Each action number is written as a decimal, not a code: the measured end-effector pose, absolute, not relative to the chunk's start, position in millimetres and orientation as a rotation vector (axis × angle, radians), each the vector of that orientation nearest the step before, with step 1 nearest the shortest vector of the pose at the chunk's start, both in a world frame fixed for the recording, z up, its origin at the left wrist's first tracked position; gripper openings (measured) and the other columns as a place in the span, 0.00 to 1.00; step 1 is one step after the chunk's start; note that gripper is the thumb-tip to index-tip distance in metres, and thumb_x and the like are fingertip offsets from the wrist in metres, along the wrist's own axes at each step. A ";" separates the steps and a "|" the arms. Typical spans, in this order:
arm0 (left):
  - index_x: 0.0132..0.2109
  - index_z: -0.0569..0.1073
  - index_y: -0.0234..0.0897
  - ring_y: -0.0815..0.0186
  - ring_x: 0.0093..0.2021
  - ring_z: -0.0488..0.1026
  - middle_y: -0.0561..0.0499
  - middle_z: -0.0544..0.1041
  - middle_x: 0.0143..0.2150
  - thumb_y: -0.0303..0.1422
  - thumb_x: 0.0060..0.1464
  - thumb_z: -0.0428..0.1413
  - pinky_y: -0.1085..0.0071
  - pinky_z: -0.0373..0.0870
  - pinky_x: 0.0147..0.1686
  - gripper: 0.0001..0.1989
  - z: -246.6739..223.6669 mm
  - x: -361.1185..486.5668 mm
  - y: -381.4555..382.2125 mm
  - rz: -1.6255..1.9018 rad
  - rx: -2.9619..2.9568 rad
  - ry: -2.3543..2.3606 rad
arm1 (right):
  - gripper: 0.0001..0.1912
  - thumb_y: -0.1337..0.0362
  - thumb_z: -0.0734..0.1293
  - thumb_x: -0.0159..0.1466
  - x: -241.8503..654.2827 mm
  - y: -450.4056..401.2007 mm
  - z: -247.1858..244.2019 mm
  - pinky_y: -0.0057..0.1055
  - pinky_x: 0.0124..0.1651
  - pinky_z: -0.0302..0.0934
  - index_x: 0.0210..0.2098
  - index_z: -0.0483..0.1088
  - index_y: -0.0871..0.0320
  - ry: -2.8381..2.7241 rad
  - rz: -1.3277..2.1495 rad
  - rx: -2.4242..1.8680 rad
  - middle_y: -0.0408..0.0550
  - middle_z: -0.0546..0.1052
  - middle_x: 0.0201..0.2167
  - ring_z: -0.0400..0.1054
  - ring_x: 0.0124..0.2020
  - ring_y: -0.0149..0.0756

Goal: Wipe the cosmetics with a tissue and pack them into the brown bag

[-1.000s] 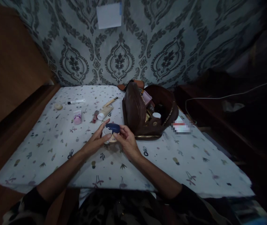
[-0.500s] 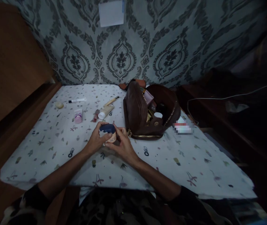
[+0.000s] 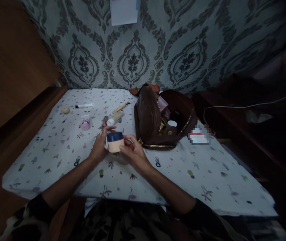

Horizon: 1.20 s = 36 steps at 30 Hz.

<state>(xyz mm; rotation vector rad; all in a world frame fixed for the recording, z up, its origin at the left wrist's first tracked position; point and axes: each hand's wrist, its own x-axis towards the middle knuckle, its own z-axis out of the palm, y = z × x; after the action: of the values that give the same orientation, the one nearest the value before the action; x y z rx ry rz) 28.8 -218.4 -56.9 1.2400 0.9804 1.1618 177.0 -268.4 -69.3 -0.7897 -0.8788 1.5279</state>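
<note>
Between my hands, over the middle of the table, is a squat jar (image 3: 116,146) with a dark blue lid and a pale peach body. My left hand (image 3: 99,145) grips its left side, with something whitish partly showing beside the palm. My right hand (image 3: 135,150) closes on the jar from the right, thumb on its front. Just beyond my left fingers lie a beige tube (image 3: 116,118) with a white cap and a small reddish tube (image 3: 104,121). An open brown bag (image 3: 146,115) stands to the right of the jar, full of cosmetics.
Farther left on the patterned cloth (image 3: 57,150) lie a pink-capped tube (image 3: 85,123), a thin white tube (image 3: 84,105), a roundish cream-coloured item (image 3: 65,109) and a yellowish slim stick (image 3: 121,107). A blurred-out packet (image 3: 198,135) is right of the bag. Patterned wall behind.
The jar has turned, so its plain peach side faces me and the printed side is out of sight. My fingers have shifted around it. The view has moved slightly.
</note>
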 end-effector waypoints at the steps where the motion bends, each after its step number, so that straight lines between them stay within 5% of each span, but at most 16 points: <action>1: 0.51 0.73 0.40 0.60 0.41 0.75 0.47 0.78 0.45 0.58 0.56 0.50 0.67 0.71 0.39 0.29 -54.1 29.1 -219.4 1.154 1.216 0.904 | 0.23 0.53 0.77 0.52 177.5 -267.6 -68.7 0.32 0.45 0.67 0.42 0.70 0.53 -0.842 1.578 -0.773 0.45 0.77 0.40 0.72 0.40 0.35; 6: 0.49 0.76 0.37 0.57 0.45 0.74 0.43 0.79 0.47 0.47 0.47 0.64 0.67 0.70 0.42 0.25 -43.9 28.8 -222.9 1.083 1.214 0.750 | 0.21 0.50 0.76 0.53 176.5 -265.1 -70.5 0.35 0.44 0.69 0.38 0.74 0.57 -0.703 1.767 -0.724 0.48 0.79 0.39 0.72 0.39 0.37; 13: 0.36 0.76 0.37 0.64 0.37 0.71 0.50 0.75 0.38 0.43 0.46 0.65 0.72 0.68 0.35 0.15 -46.0 34.2 -222.1 1.204 1.124 0.870 | 0.27 0.58 0.81 0.45 166.0 -269.8 -73.6 0.32 0.48 0.66 0.41 0.71 0.55 -0.756 1.629 -0.808 0.44 0.77 0.41 0.72 0.42 0.35; 22: 0.36 0.71 0.39 0.75 0.24 0.64 0.58 0.68 0.32 0.38 0.46 0.66 0.78 0.62 0.24 0.14 -45.5 29.9 -215.3 1.359 0.935 0.987 | 0.28 0.61 0.80 0.45 166.9 -272.8 -73.0 0.32 0.47 0.66 0.42 0.69 0.54 -0.872 1.718 -0.840 0.43 0.76 0.42 0.72 0.42 0.35; 28: 0.35 0.69 0.39 0.74 0.22 0.62 0.60 0.63 0.24 0.42 0.48 0.65 0.78 0.64 0.27 0.16 -42.2 30.3 -215.2 1.387 0.879 0.972 | 0.33 0.63 0.80 0.43 164.6 -274.5 -69.1 0.31 0.49 0.65 0.47 0.69 0.55 -0.916 1.780 -0.809 0.43 0.76 0.43 0.71 0.43 0.34; 31: 0.39 0.72 0.38 0.71 0.29 0.68 0.57 0.69 0.28 0.42 0.51 0.63 0.76 0.66 0.32 0.14 -38.3 30.6 -220.1 1.373 1.026 0.971 | 0.31 0.62 0.80 0.44 165.8 -275.5 -66.5 0.31 0.49 0.65 0.46 0.69 0.55 -0.822 1.786 -0.777 0.42 0.76 0.41 0.72 0.42 0.34; 36: 0.53 0.72 0.38 0.58 0.52 0.72 0.45 0.78 0.48 0.45 0.58 0.57 0.65 0.64 0.55 0.21 -36.5 29.5 -232.4 1.196 1.521 0.950 | 0.32 0.60 0.80 0.44 168.5 -274.2 -63.8 0.35 0.51 0.65 0.46 0.67 0.52 -0.762 1.661 -0.734 0.43 0.76 0.44 0.72 0.45 0.38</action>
<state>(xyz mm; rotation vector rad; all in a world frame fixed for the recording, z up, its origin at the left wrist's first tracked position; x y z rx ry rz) 29.5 -232.4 -36.5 1.5208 0.9496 1.1960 168.5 -274.2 -63.8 -0.7339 -0.7616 1.6606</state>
